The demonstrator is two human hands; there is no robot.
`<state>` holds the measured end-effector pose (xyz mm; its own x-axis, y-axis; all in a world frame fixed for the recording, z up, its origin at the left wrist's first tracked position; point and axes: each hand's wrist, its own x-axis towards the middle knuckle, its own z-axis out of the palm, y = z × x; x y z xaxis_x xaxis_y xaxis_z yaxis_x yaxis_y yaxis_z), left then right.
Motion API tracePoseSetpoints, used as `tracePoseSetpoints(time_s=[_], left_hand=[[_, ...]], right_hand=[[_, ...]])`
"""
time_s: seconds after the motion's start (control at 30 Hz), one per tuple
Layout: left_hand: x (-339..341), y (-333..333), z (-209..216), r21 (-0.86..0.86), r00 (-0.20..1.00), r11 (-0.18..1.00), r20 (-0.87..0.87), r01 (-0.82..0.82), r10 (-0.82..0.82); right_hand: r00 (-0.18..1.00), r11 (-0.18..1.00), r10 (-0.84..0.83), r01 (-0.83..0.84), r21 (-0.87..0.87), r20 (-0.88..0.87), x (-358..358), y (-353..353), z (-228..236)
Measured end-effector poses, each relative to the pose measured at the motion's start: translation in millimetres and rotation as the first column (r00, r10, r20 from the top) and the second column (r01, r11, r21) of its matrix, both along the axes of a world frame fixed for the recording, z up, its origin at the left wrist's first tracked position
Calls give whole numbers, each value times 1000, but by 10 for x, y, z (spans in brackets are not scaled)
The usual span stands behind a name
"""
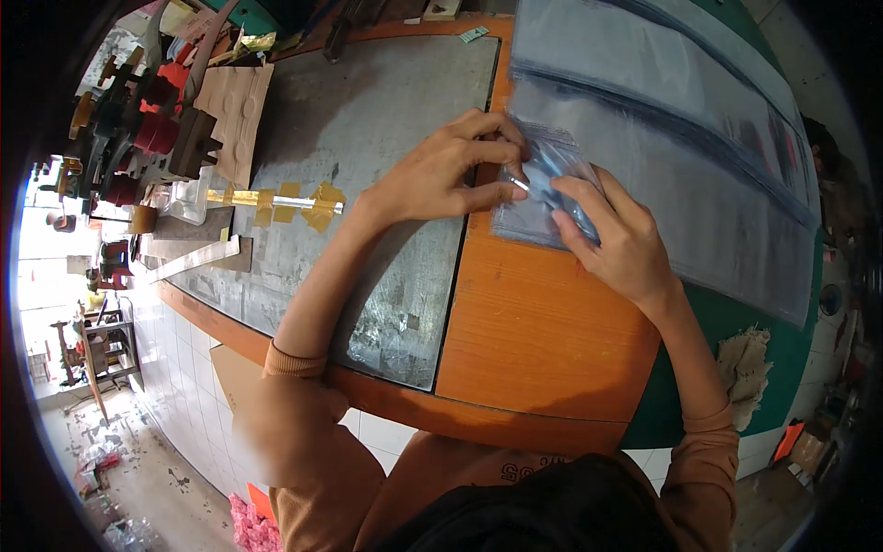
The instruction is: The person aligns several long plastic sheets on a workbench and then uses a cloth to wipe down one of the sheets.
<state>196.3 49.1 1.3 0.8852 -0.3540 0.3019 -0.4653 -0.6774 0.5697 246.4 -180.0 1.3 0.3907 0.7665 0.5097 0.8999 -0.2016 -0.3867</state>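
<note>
a small clear plastic bag (538, 198) is held over the orange wooden bench top (533, 331), just at the seam where the wood meets a grey metal plate (368, 166). the bag is pinched at its left edge by the left hand (441, 175), whose fingers are curled and closed on it, with a thin silvery piece (521, 185) seen at the fingertips; what that piece is cannot be told. the bag is pressed from the right by the right hand (621, 244), whose fingers are laid nearly flat over the plastic with the tips bent onto it. the two hands are close together, almost touching across the bag.

just beyond the right hand, a stack of larger clear plastic sheets (681, 129) is spread over the far right of the bench, its near edge running slantwise down to the right and lying right beside the small bag. little open room is left on that side.

to the left, the metal plate is mostly bare; only strips of yellow tape (294, 204) are stuck across it near its left edge. past that edge, a clutter of red and wooden tools (147, 120) and a piece of brown card (235, 115) is crowded at the far left corner. between the hands and the near rim of the bench, the orange wood lies open. a frayed cloth (750, 363) hangs at the right rim, over a green surface (685, 386).
</note>
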Motion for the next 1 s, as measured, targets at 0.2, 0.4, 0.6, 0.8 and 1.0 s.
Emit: tracePoseSetpoints(time_s=[0.2,0.4,0.6,0.8,1.0], left_hand=[[-66,-60,49,-122,963,968,-188,-219,194],[-34,30,-23,-19,996,999,80,41,-39],[9,-80,-16,-9,992,997,-102,-72,70],[14,-78,-25,-224,990,969,-122,-102,76],[-29,132,-59,-184,996,982,-77,35,-50]], right_hand=[[985,999,-26,21,36,170,2,55,-120],[999,1000,-9,9,-19,35,-17,12,-22],[995,999,48,-50,-19,-90,19,-27,91],[999,1000,-11,11,-10,-32,24,-6,-18],[994,998,51,-54,29,93,34,17,16]])
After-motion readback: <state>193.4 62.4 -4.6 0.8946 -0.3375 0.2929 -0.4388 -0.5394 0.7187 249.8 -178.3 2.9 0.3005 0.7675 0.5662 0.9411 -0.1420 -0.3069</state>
